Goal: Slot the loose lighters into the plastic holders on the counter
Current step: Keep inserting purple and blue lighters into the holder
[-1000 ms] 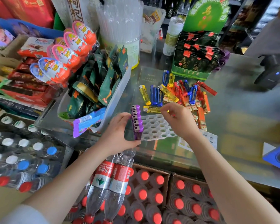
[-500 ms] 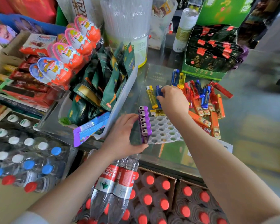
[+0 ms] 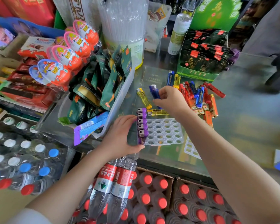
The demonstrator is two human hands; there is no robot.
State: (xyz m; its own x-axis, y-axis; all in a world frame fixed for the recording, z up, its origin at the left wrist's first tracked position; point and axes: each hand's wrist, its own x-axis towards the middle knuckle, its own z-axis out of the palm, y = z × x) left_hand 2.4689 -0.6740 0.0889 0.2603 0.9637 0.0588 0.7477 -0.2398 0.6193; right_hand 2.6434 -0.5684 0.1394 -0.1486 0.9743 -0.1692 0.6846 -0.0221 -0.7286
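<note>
1. Currently, head view: my right hand (image 3: pixel 169 101) pinches a blue lighter (image 3: pixel 153 92), long axis running away from me.
2. Plastic holder (image 3: pixel 164 132) lies just nearer me, empty sockets directly below that hand.
3. My left hand (image 3: pixel 121 136) grips the holder's edge beside the purple lighters (image 3: pixel 142 124).

free: bare surface (image 3: pixel 249 126) right of my holder (image 3: pixel 165 131) | blocked: snack bin (image 3: pixel 120 101) left, lighter pile (image 3: pixel 199 97) behind-right

Five purple lighters (image 3: pixel 142 125) — one holder (image 3: pixel 164 132)
</note>
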